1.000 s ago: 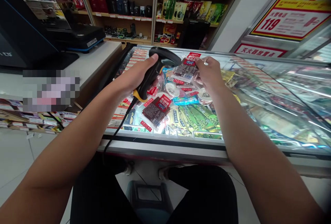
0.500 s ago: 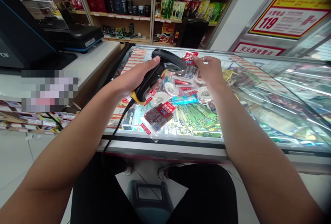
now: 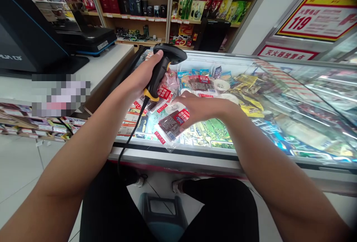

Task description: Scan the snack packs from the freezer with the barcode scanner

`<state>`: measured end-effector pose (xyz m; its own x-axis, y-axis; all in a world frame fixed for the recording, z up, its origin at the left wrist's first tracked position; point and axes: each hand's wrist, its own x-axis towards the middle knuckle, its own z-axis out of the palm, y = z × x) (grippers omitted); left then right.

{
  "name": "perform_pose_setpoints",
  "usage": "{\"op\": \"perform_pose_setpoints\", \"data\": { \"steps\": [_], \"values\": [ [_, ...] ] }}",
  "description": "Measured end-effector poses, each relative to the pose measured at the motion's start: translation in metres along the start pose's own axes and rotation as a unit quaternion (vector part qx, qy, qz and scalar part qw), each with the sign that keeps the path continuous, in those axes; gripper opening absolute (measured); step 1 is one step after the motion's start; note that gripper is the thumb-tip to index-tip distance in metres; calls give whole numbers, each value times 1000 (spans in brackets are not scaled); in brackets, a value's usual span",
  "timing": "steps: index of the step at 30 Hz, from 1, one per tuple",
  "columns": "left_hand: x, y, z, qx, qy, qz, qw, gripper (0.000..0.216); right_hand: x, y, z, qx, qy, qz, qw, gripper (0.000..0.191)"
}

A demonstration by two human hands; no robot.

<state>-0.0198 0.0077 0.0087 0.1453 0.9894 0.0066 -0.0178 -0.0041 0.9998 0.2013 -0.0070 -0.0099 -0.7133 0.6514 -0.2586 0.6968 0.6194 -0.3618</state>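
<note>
My left hand is closed round the grip of a black and yellow barcode scanner, held above the glass top of a chest freezer. A black cable hangs from the scanner's base. My right hand lies low over the glass with its fingers stretched toward a clear packet with a red label and dark contents; the fingertips touch or hover at the packet's edge. A similar packet lies farther back among other snack packets.
A white counter with a black till screen and a printer stands at the left. Shelves of boxed goods fill the back wall. Green snack bags lie near the freezer's front edge. A red and yellow sign hangs at right.
My right hand has put down the packet it held up by the scanner and has dropped toward the nearer red-labelled packet. The scanner has tilted up and shifted left.
</note>
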Motion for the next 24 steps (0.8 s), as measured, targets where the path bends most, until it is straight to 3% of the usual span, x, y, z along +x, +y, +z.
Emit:
{"op": "perform_pose_setpoints", "data": {
  "steps": [4, 9, 11, 14, 18, 24],
  "values": [
    [-1, 1, 2, -1, -1, -3, 1000, 55, 3, 0, 4, -26, -19, 24, 999, 92],
    [-4, 4, 1, -14, -9, 5, 1000, 53, -6, 1, -15, 43, -60, 0, 997, 47],
    [-6, 6, -1, -18, -14, 11, 1000, 53, -13, 9, -27, 102, -18, 16, 994, 40],
    [-8, 9, -2, -21, -16, 28, 999, 53, -23, 30, -40, 138, 111, 78, 981, 40],
    [-12, 10, 0, -11, -28, 16, 999, 51, -22, 61, -41, 171, 256, 160, 938, 40],
    [-14, 9, 11, -17, -18, -24, 999, 47, -11, 70, -32, 281, 314, 191, 886, 39]
  ]
}}
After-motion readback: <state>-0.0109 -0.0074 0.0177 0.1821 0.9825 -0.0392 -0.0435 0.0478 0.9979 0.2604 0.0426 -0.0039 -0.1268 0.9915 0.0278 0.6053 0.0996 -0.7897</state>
